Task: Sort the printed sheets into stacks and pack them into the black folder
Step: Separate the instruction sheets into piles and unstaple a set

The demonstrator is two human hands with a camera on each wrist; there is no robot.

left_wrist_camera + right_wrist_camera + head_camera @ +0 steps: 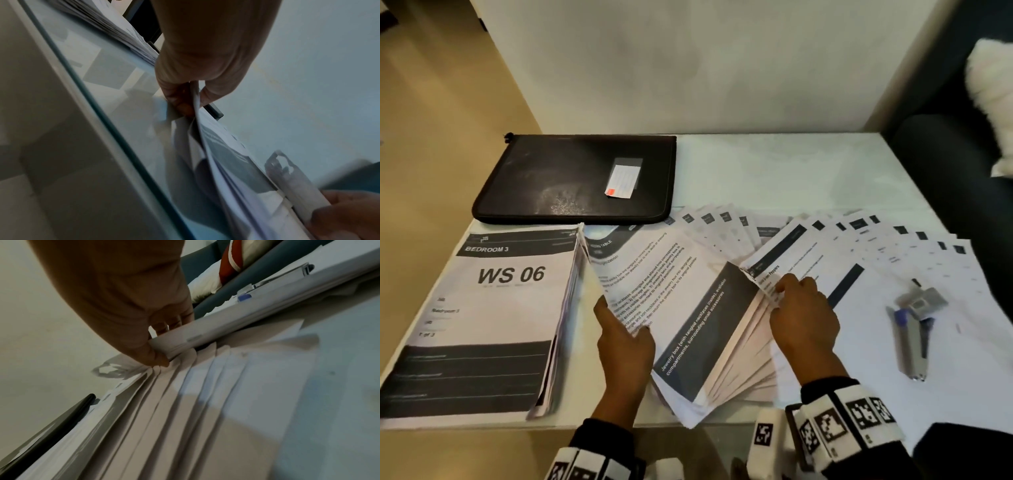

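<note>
A closed black folder (575, 178) lies at the back left of the white table. In front of it sits a stack of printed sheets (482, 322) topped by a page reading "WS 06". My left hand (625, 339) pinches the left edge of a lifted bundle of sheets (681, 308), thumb on top, as the left wrist view shows (185, 97). My right hand (798, 308) grips the curled corner of the sheets (185, 339) at the bundle's right side, fingers curled over it. More sheets (876, 246) lie fanned out to the right.
A silver stapler (914, 325) with a blue part rests on the fanned sheets at the right. A dark sofa (962, 171) with a white cushion (989, 78) stands beyond the table's right edge. The table's glass front edge (102, 113) runs close to my wrists.
</note>
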